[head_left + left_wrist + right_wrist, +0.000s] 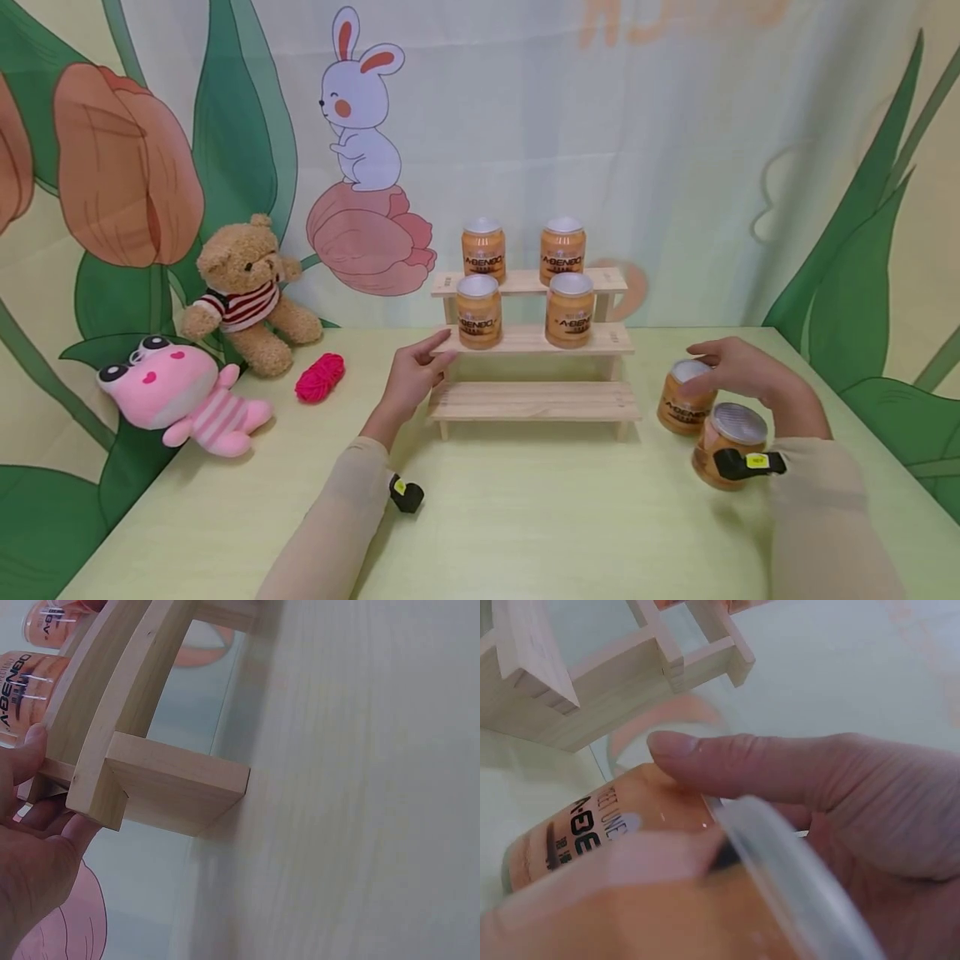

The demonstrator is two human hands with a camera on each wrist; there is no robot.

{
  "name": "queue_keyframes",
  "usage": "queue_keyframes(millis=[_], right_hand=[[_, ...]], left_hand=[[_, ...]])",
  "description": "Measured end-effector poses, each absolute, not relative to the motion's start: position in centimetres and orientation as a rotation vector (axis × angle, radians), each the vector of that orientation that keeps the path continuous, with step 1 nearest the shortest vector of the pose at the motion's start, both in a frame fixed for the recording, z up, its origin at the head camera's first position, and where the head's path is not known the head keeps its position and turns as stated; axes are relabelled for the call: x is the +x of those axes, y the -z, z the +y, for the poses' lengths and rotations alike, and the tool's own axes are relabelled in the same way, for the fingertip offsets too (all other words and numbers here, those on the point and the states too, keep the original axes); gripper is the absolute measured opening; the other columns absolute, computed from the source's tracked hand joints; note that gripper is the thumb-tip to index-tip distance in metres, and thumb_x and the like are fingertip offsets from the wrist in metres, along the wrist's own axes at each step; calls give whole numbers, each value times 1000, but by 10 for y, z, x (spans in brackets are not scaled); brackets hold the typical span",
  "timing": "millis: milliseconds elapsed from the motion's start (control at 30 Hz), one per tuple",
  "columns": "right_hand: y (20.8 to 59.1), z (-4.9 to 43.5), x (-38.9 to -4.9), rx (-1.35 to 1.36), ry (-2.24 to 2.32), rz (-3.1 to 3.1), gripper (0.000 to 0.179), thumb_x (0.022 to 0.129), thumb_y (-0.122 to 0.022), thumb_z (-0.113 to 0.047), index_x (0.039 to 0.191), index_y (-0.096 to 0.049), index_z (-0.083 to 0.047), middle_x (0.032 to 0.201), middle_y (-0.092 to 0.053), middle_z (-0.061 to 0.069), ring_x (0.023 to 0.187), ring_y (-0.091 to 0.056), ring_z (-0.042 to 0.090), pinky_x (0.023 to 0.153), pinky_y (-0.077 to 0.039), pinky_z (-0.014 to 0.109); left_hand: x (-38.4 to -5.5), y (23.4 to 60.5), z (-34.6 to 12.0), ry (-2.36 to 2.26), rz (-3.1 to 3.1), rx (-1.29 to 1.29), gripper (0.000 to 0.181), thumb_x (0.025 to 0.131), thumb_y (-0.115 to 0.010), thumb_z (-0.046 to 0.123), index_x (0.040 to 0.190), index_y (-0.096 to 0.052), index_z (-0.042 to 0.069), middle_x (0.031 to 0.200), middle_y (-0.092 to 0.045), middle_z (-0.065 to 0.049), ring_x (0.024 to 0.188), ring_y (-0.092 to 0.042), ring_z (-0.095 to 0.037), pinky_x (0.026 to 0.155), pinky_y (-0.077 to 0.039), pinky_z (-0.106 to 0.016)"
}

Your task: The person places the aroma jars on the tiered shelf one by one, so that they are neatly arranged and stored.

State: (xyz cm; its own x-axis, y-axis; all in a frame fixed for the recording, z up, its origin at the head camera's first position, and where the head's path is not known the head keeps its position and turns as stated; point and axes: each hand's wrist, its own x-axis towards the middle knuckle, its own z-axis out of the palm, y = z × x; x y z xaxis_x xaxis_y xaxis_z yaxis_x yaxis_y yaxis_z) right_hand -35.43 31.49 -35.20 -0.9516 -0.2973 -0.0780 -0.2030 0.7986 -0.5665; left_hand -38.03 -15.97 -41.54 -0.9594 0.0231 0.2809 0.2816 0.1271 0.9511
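My right hand [742, 371] is clamped round a jar [684, 407] near its lid, right of the shelf [534, 402] and just beside another jar [722, 439]; my left hand [411, 375] pinches the shelf's left end. Step in hand, I judge: grasping. Next move calls for a clean lift.

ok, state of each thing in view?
Shelf: standing, upper two tiers loaded
Four shelf jars: upright, lids on
Held jar: lid on, in right hand
Nearest jar: lid on
Left hand: gripping shelf end
Bear: sitting
Pink plush: lying back
Yarn: wound
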Motion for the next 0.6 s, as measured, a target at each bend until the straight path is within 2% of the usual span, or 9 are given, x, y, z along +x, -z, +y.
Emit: queue_keyframes(millis=[200,367,500,600], right_hand=[[351,313,-356,-397,835,2812,93,82,-82,-37,146,-37,14,137,-48,38,121,-52,47,94,-47,58],[352,316,-353,-367,856,2777,99,81,-83,-37,147,-32,15,139,-47,37,120,-52,45,95,-47,58],[356,320,-354,-317,913,2712,96,82,-83,-37,147,-34,13,137,-50,33,116,-53,42,90,-50,52],[360,322,-356,-296,957,2673,91,82,-83,-35,146,-38,12,131,-55,29,110,-56,38,84,-53,45]], left_hand=[[-381,415,-159,1914,-2212,-298,45,96,-69,19,140,-60,14,83,-72,-3,65,-51,-8,51,-37,-21],[-382,415,-158,1900,-2233,-253,44,96,-70,18,139,-61,15,90,-73,-10,72,-56,-14,51,-39,-19],[-382,415,-158,1904,-2248,-230,45,96,-70,19,140,-61,16,106,-73,-17,84,-61,-21,55,-43,-19],[-382,415,-159,1897,-2258,-228,45,96,-69,20,141,-60,17,105,-73,-17,83,-60,-19,55,-44,-20]])
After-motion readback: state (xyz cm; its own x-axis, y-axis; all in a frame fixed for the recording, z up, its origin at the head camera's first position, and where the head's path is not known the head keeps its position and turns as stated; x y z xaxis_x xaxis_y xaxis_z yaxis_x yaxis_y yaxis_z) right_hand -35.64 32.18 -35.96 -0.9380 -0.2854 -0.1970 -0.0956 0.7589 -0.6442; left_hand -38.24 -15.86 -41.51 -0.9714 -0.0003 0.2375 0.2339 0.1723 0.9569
